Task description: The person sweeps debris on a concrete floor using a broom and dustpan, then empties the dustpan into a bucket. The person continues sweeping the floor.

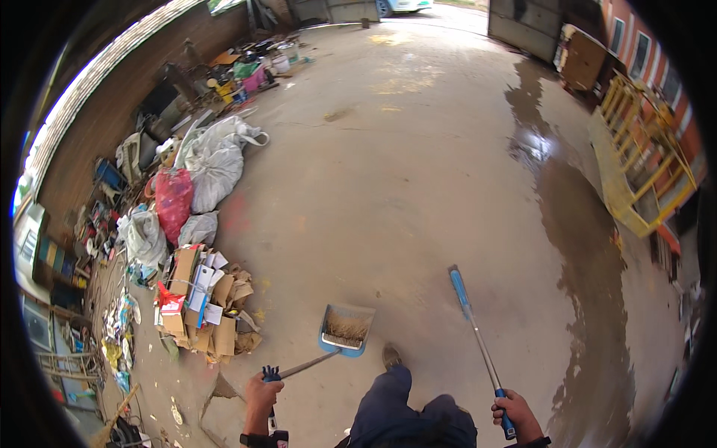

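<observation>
My left hand (pixel 261 395) grips the handle of a blue dustpan (pixel 358 351) at the lower left. Brown dirt (pixel 346 326) lies in the pan, behind a row of pale comb teeth (pixel 343 341). In my right hand (pixel 514 413) is the blue grip of a broom (pixel 483 348) with a metal pole. Its narrow blue head (pixel 458 284) points forward, over the concrete floor (pixel 414 224). One of my shoes (pixel 391 355) shows just right of the dustpan.
A stack of flattened cardboard (pixel 224 339) lies left, with a red sack (pixel 173 199) and a large white sack (pixel 215 159) beyond it. Dark wet floor (pixel 582 224) runs along the right, beside a yellow metal frame (pixel 644 162). A vehicle (pixel 409 5) stands outside the gate (pixel 521 28).
</observation>
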`<state>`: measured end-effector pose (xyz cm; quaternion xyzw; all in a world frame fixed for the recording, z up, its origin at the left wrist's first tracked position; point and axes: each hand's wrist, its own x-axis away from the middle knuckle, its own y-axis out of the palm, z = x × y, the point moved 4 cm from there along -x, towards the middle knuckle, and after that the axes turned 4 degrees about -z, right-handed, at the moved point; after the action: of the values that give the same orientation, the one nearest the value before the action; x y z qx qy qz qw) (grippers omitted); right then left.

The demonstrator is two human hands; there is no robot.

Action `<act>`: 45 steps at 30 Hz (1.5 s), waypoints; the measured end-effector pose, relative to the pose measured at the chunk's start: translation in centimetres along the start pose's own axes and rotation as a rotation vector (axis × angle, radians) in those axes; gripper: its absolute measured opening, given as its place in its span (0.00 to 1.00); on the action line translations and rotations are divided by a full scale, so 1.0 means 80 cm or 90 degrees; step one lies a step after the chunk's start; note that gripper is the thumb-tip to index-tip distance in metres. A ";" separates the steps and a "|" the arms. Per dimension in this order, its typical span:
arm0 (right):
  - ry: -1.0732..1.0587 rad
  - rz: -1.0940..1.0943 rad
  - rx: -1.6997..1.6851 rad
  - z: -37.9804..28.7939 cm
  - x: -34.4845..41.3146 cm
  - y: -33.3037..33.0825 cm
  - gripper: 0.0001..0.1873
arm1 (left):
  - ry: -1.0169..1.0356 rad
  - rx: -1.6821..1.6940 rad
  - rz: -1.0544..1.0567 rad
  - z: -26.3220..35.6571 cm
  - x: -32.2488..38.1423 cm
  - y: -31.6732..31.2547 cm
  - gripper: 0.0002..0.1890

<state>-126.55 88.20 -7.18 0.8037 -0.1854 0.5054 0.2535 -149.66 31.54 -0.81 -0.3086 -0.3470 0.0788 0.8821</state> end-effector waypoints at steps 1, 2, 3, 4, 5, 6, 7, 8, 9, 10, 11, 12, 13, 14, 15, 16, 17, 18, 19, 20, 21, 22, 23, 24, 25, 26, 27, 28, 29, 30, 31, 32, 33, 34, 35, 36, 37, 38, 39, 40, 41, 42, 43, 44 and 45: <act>-0.001 -0.005 0.001 -0.025 -0.013 0.018 0.23 | -0.009 -0.007 0.003 0.016 -0.023 -0.003 0.08; 0.003 -0.015 -0.006 -0.048 -0.023 0.034 0.24 | -0.021 0.005 0.005 0.029 -0.045 -0.003 0.09; 0.008 -0.023 -0.019 -0.069 -0.030 0.051 0.25 | -0.020 0.003 0.008 0.046 -0.064 -0.010 0.09; 0.014 -0.015 -0.030 -0.092 -0.039 0.067 0.26 | -0.022 0.002 0.009 0.062 -0.081 -0.013 0.09; 0.009 -0.028 -0.023 -0.119 -0.049 0.083 0.27 | -0.023 0.000 0.008 0.079 -0.101 -0.015 0.09; 0.010 -0.025 -0.016 -0.142 -0.058 0.096 0.27 | -0.024 -0.007 0.019 0.094 -0.122 -0.017 0.09; 0.013 -0.020 -0.011 -0.162 -0.070 0.109 0.27 | -0.020 0.003 0.022 0.107 -0.141 -0.019 0.09; 0.014 -0.021 0.008 -0.187 -0.087 0.123 0.27 | -0.029 0.005 0.027 0.120 -0.161 -0.021 0.09; 0.015 -0.022 0.026 -0.213 -0.107 0.137 0.27 | -0.039 0.006 0.033 0.132 -0.182 -0.021 0.09; 0.027 -0.009 0.046 -0.233 -0.124 0.149 0.27 | -0.044 0.013 0.049 0.144 -0.200 -0.022 0.09; 0.029 -0.018 0.053 -0.253 -0.140 0.162 0.23 | -0.047 0.019 0.051 0.152 -0.210 -0.023 0.09; 0.030 -0.017 0.063 -0.281 -0.162 0.177 0.18 | -0.052 0.026 0.057 0.167 -0.223 -0.024 0.09; 0.025 -0.026 0.059 -0.314 -0.190 0.197 0.14 | -0.059 0.026 0.066 0.189 -0.247 -0.026 0.08; 0.033 -0.031 0.071 -0.341 -0.212 0.214 0.17 | -0.051 0.112 0.064 0.206 -0.262 -0.026 0.08; 0.043 -0.041 0.074 -0.374 -0.233 0.231 0.19 | -0.065 0.114 0.073 0.224 -0.279 -0.029 0.08; 0.056 -0.028 0.081 -0.405 -0.253 0.250 0.22 | -0.073 0.113 0.083 0.244 -0.295 -0.031 0.08; 0.044 -0.064 0.081 -0.434 -0.268 0.274 0.20 | -0.084 0.113 0.090 0.263 -0.310 -0.035 0.08; 0.041 -0.073 0.089 -0.467 -0.280 0.295 0.18 | -0.090 0.121 0.089 0.281 -0.323 -0.038 0.08; 0.033 -0.082 0.100 -0.503 -0.289 0.317 0.16 | -0.091 0.110 0.093 0.301 -0.334 -0.041 0.08; 0.035 -0.100 0.083 -0.536 -0.297 0.342 0.12 | -0.086 0.103 0.098 0.324 -0.350 -0.045 0.08; 0.031 -0.101 0.090 -0.570 -0.309 0.365 0.12 | -0.107 0.087 0.101 0.345 -0.369 -0.048 0.08; 0.034 -0.108 0.087 -0.597 -0.321 0.388 0.12 | -0.092 0.077 0.132 0.365 -0.385 -0.053 0.08; 0.036 -0.115 0.082 -0.619 -0.332 0.407 0.12 | -0.090 0.099 0.131 0.380 -0.401 -0.058 0.08; 0.032 -0.117 0.085 -0.643 -0.347 0.426 0.12 | -0.089 0.117 0.129 0.395 -0.422 -0.061 0.08; 0.028 -0.119 0.088 -0.667 -0.364 0.446 0.13 | -0.066 0.129 0.132 0.411 -0.449 -0.062 0.08; 0.027 -0.122 0.086 -0.685 -0.379 0.465 0.13 | -0.062 0.092 0.144 0.424 -0.479 -0.064 0.08; 0.030 -0.115 0.094 -0.700 -0.391 0.483 0.13 | -0.062 0.056 0.142 0.436 -0.510 -0.067 0.08; 0.028 -0.113 0.098 -0.720 -0.406 0.504 0.14 | -0.042 0.011 0.145 0.453 -0.547 -0.069 0.08; 0.023 -0.100 0.105 -0.746 -0.422 0.526 0.14 | -0.020 -0.028 0.149 0.473 -0.586 -0.070 0.08; 0.013 -0.108 0.107 -0.762 -0.431 0.550 0.15 | -0.087 0.005 0.108 0.482 -0.615 -0.069 0.09; 0.007 -0.107 0.110 -0.777 -0.440 0.571 0.15 | -0.046 -0.005 0.105 0.505 -0.648 -0.072 0.10; 0.004 -0.105 0.115 -0.794 -0.445 0.589 0.16 | -0.032 -0.021 0.100 0.527 -0.677 -0.073 0.10; 0.006 -0.097 0.119 -0.810 -0.448 0.606 0.16 | 0.004 -0.038 0.101 0.551 -0.697 -0.080 0.11; 0.003 -0.091 0.119 -0.829 -0.455 0.625 0.16 | -0.039 -0.036 0.095 0.575 -0.725 -0.084 0.11; -0.004 -0.088 0.118 -0.850 -0.463 0.645 0.16 | -0.008 -0.056 0.101 0.604 -0.747 -0.094 0.12; -0.005 -0.086 0.111 -0.870 -0.469 0.661 0.16 | 0.001 -0.075 0.105 0.631 -0.772 -0.101 0.12; -0.005 -0.084 0.103 -0.888 -0.476 0.675 0.16 | 0.010 -0.095 0.108 0.657 -0.797 -0.105 0.13; 0.003 -0.081 0.091 -0.903 -0.486 0.688 0.16 | 0.021 -0.103 0.105 0.681 -0.822 -0.107 0.13; -0.002 -0.082 0.096 -0.922 -0.500 0.702 0.16 | 0.030 -0.113 0.104 0.705 -0.848 -0.110 0.13; -0.003 -0.084 0.096 -0.942 -0.518 0.715 0.16 | 0.038 -0.124 0.104 0.727 -0.874 -0.113 0.13; 0.002 -0.080 0.094 -0.960 -0.537 0.727 0.16 | 0.044 -0.137 0.103 0.749 -0.901 -0.115 0.13; 0.008 -0.085 0.092 -0.980 -0.560 0.741 0.15 | 0.069 -0.162 0.094 0.772 -0.927 -0.115 0.14; 0.007 -0.082 0.094 -1.002 -0.580 0.753 0.15 | 0.048 -0.148 0.093 0.788 -0.949 -0.113 0.14; 0.004 -0.082 0.093 -1.025 -0.604 0.767 0.15 | 0.043 -0.130 0.096 0.809 -0.976 -0.111 0.14; 0.000 -0.085 0.086 -1.048 -0.625 0.782 0.15 | 0.035 -0.111 0.094 0.832 -1.004 -0.110 0.14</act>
<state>-242.46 89.92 -8.50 0.8294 -0.0971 0.4990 0.2319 -254.29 28.78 -3.00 -0.4111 -0.3046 0.1045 0.8528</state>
